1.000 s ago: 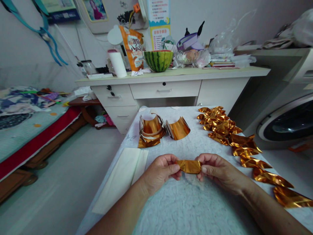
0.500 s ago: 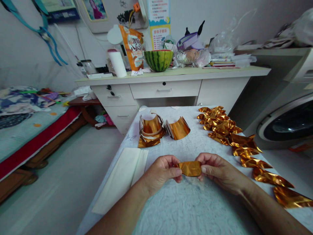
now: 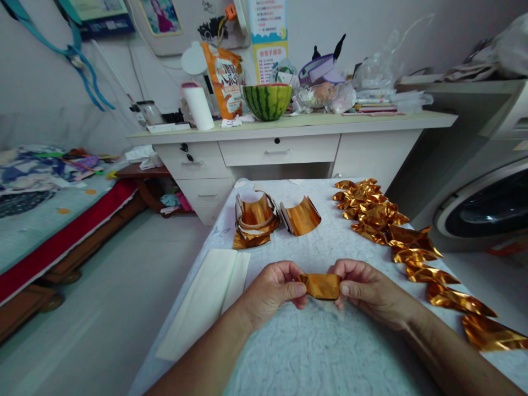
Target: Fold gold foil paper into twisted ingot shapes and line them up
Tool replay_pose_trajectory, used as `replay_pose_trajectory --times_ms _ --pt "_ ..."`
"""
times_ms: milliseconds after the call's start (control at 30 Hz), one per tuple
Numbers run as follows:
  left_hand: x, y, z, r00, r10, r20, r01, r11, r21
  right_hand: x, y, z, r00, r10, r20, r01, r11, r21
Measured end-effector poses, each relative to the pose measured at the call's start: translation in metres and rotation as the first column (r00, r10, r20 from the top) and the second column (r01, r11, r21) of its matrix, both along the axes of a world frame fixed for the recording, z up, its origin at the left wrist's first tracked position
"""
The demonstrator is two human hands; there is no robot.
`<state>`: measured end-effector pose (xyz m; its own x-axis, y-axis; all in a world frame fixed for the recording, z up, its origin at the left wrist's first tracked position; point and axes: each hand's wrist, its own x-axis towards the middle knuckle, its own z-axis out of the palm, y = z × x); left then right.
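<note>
A small folded piece of gold foil paper (image 3: pixel 322 286) is stretched between my two hands, just above the cloth-covered table (image 3: pixel 305 352). My left hand (image 3: pixel 284 283) pinches its left end between thumb and fingers. At the right end, my right hand (image 3: pixel 357 280) grips it the same way. Beyond them stand curled sheets of gold foil paper (image 3: pixel 303 217) and a larger curled stack (image 3: pixel 253 214). Several folded, pointed gold foil pieces (image 3: pixel 377 214) lie in a row along the table's right side. White paper sheets (image 3: pixel 202 300) lie flat beside my left forearm.
Past the table's far end is a white desk (image 3: pixel 284 149), with half a watermelon (image 3: pixel 267 102), an orange pouch (image 3: pixel 225 82) and plastic bags on top. A washing machine (image 3: pixel 487 192) stands on the right. To the left is a bed (image 3: pixel 61 220).
The folded foil has tilted slightly, and its left end looks more creased. Both hands keep their hold in nearly the same place.
</note>
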<state>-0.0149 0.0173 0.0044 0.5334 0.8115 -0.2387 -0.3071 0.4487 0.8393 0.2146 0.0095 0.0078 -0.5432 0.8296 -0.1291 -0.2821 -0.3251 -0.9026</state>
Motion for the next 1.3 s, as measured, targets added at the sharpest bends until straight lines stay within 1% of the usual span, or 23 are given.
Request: replay_pose_trajectory --times_ms 233,500,733,900,1100,1300 --pt "0.000 0.000 -0.001 1.000 0.004 -0.009 -0.004 1.000 0.025 0.002 0.000 -0.002 0.998 -0.021 0.053 0.018 0.998 0.057" --pt "-0.001 0.000 0.000 1.000 0.007 -0.016 -0.007 0.999 0.038 0.004 0.002 0.001 0.990 -0.035 0.134 0.028 0.998 0.055" --pt "-0.001 0.002 -0.003 0.998 -0.026 -0.050 0.029 0.997 0.066 0.000 0.002 0.004 0.987 -0.037 0.156 0.029 0.998 0.053" --pt "0.001 0.001 0.001 0.997 0.003 -0.077 0.004 0.996 0.094 0.000 0.003 0.005 0.987 -0.057 0.153 0.049 0.997 0.056" --pt "0.003 -0.001 0.007 0.990 0.067 -0.123 -0.051 0.990 0.129 0.000 0.003 0.000 0.990 -0.042 0.133 0.038 0.999 0.029" --pt "0.003 0.000 0.005 0.991 0.057 -0.119 -0.044 0.993 0.114 -0.001 0.003 -0.002 0.993 -0.031 0.113 0.029 0.999 0.019"
